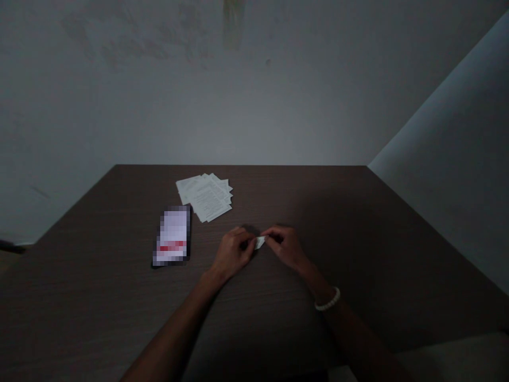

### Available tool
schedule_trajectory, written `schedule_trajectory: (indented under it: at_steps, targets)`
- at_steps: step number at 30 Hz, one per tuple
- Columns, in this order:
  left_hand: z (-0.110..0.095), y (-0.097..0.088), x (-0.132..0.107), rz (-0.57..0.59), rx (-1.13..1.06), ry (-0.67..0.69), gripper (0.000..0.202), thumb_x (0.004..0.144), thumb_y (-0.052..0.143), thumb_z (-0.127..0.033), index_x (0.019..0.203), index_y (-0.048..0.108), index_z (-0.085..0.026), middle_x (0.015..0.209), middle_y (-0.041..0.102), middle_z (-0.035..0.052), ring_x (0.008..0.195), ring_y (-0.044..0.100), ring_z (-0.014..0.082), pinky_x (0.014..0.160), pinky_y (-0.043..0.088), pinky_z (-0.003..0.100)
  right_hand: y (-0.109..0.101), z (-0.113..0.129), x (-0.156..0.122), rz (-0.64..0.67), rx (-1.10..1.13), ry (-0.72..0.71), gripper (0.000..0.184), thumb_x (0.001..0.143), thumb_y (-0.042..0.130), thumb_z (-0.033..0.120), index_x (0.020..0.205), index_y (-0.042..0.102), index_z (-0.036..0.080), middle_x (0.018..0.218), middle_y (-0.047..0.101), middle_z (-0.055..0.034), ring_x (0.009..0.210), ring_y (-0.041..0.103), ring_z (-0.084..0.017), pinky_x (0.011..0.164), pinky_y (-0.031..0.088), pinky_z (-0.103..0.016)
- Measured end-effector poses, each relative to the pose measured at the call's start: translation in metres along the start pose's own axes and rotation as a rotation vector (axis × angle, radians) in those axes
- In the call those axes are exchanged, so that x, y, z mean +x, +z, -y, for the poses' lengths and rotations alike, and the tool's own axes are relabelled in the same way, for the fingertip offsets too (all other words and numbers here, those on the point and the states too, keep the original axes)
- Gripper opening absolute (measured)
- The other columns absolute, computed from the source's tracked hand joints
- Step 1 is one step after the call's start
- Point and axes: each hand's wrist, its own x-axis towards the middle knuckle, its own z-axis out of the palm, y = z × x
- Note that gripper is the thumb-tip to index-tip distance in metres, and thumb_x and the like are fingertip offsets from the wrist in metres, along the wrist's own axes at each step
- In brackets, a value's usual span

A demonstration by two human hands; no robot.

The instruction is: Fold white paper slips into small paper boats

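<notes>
A small piece of white paper (260,242) shows between my two hands, just above or on the dark wooden table. My left hand (234,250) pinches its left side between thumb and fingers. From the other side, my right hand (285,246) grips the paper's right end with its fingertips. Most of the paper is covered by the fingers, so its full shape and any fold are hard to make out. A beaded bracelet (328,300) circles the right wrist.
Several printed white sheets (207,196) lie fanned out on the table (254,318), beyond my left hand. Nearer, to the left, rests a phone-like device (172,236) with a lit, pixelated screen. A grey wall (254,106) borders the table's far edge, and another surface rises at the right.
</notes>
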Motion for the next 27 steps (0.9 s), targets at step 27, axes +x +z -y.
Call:
schedule_trajectory:
  at_steps: [27]
  targets:
    - [0.0016, -0.0044, -0.0008, 0.002, -0.115, -0.082, 0.019, 0.087, 0.055, -0.026, 0.099, 0.067, -0.017, 0.083, 0.065, 0.0036, 0.08, 0.059, 0.0177, 0.073, 0.043, 0.029, 0.0006, -0.0026, 0.0011, -0.367, -0.228, -0.007, 0.01, 0.076, 0.066, 0.025, 0.07, 0.073, 0.021, 0.06, 0.064, 0.001, 0.051, 0.052, -0.012, 0.049, 0.037, -0.023]
